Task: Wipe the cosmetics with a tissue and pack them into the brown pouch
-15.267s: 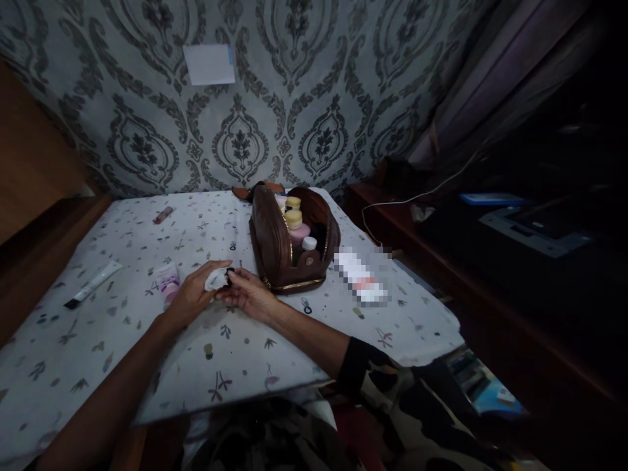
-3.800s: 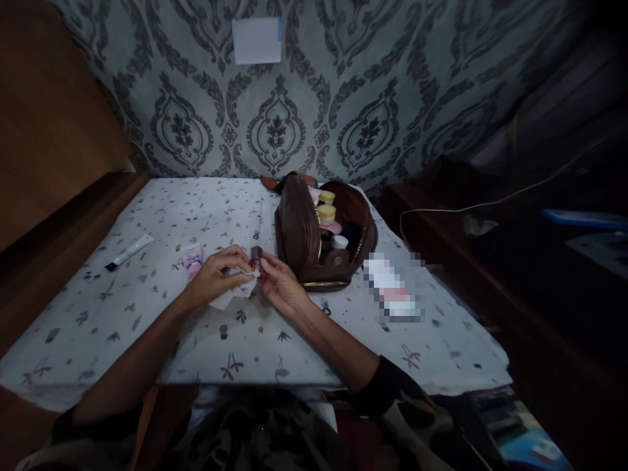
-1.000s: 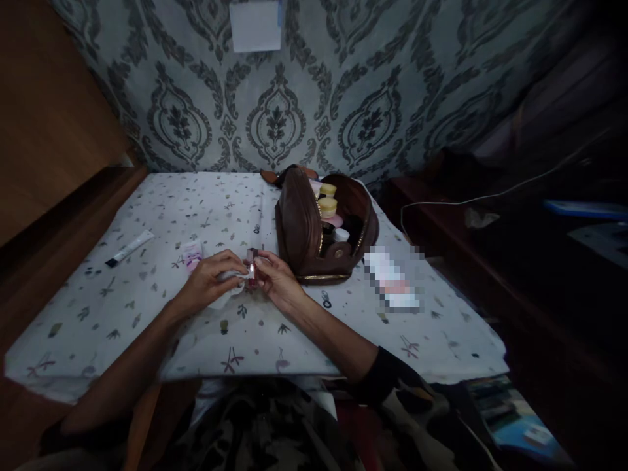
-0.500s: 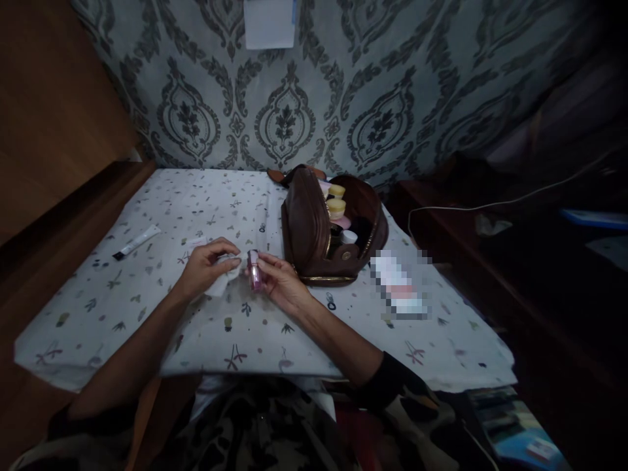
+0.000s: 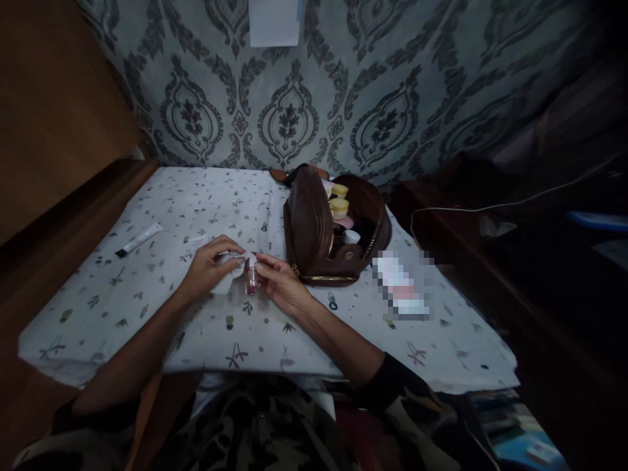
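Note:
My left hand [image 5: 212, 263] pinches a white wipe [image 5: 226, 280], which hangs below the fingers and reaches the top of a small pinkish bottle [image 5: 252, 281]. That clear-walled cosmetic bottle, perhaps a lip gloss, is gripped by the fingertips of my right hand [image 5: 282, 280]. Both hands meet just above the patterned cloth. Behind and to the right stands a brown cosmetic bag [image 5: 314, 226], unzipped, with yellow-lidded jars [image 5: 339, 208] and a white cap [image 5: 350, 237] showing inside.
A white tube with a black cap [image 5: 140, 239] lies at the left on the patterned tablecloth [image 5: 196, 196]. A blurred-out object [image 5: 401, 286] lies right of the bag. A pale cable [image 5: 471, 209] crosses the dark furniture at right. The wallpapered wall closes off the back.
The wipe in my left hand has come onto the top of the bottle. The bottle has turned more upright in my right hand. The view has shifted slightly.

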`<act>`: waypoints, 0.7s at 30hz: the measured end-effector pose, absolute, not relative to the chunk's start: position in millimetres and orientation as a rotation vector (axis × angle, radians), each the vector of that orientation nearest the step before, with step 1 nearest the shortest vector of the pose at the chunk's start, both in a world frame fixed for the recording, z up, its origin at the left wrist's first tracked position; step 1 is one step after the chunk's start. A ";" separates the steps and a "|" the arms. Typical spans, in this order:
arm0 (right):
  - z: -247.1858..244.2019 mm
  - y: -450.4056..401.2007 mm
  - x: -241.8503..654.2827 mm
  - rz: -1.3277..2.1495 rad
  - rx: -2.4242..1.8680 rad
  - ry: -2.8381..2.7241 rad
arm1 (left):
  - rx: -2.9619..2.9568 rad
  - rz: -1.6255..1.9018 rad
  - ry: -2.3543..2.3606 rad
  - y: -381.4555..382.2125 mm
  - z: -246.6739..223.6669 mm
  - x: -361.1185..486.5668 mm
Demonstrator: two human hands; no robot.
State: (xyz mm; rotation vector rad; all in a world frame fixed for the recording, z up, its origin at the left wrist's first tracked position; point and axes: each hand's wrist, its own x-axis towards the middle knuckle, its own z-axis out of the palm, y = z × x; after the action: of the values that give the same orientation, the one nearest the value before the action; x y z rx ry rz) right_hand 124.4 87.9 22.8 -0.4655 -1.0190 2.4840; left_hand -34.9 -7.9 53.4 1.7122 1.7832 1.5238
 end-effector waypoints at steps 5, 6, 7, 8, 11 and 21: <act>20.2 90.3 123.0 2.482 -0.511 -0.906 | 1.764 1.494 1.727 -8.9 51.2 -34.4; 19.3 91.8 122.7 2.477 -0.523 -0.881 | 1.775 1.475 1.708 -9.1 50.8 -33.7; 18.5 93.4 122.5 2.472 -0.533 -0.861 | 1.785 1.456 1.686 -9.4 50.7 -32.8; 17.7 95.0 122.3 2.469 -0.540 -0.848 | 1.794 1.438 1.664 -9.7 50.8 -32.0; 16.2 98.7 122.1 2.459 -0.555 -0.823 | 1.803 1.383 1.616 -10.7 52.2 -30.1; 17.9 98.9 122.6 2.439 -0.585 -0.817 | 1.786 1.277 1.483 -11.7 55.1 -29.4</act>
State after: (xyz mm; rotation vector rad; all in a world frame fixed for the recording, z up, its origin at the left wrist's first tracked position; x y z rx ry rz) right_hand 122.6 98.9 17.9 -0.5853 -0.8166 2.4387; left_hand -29.4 -11.7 55.1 1.7863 1.4833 1.2766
